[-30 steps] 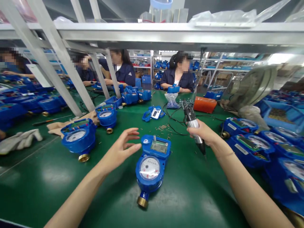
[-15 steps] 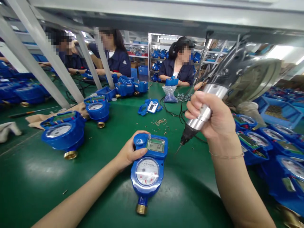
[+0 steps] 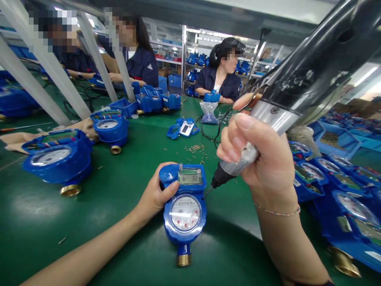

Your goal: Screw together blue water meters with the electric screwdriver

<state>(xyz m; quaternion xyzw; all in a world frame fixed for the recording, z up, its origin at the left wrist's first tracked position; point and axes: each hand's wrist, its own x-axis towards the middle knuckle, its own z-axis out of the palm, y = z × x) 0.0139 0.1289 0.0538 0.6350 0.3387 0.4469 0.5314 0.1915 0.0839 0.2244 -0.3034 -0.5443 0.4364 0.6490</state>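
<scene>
**Head view, two bare hands at a water meter point(image 3: 184, 212).** The meter lies face up on a green bench mat point(image 3: 44, 230), mid-view, its brass fitting point(image 3: 183, 260) toward the wearer.

**Left hand point(image 3: 156, 190):** clamped on the meter, curled around the blue cap point(image 3: 168, 173) at the upper left of the housing, pinning it to the mat.

**Right hand point(image 3: 256, 155):** closed tightly around the silver barrel of an electric screwdriver point(image 3: 276, 113), held tilted. Its bit point(image 3: 207, 193) points down and to the left, the tip just beside the meter's display point(image 3: 189, 177) (whether it touches the housing cannot be told from this angle).

**Step in hand (judged):** the screwdriver is poised at the top of the meter, with no turning to be seen. A bit this close calls for exact alignment and a firm left-hand hold.

**Surroundings:** small brass pieces point(image 3: 195, 148) lie scattered on the mat beyond the meter, with a clear bag of parts point(image 3: 208, 112) further off. More meters point(image 3: 58, 157) stand to either side, and a co-worker point(image 3: 222, 71) sits across the bench.
</scene>
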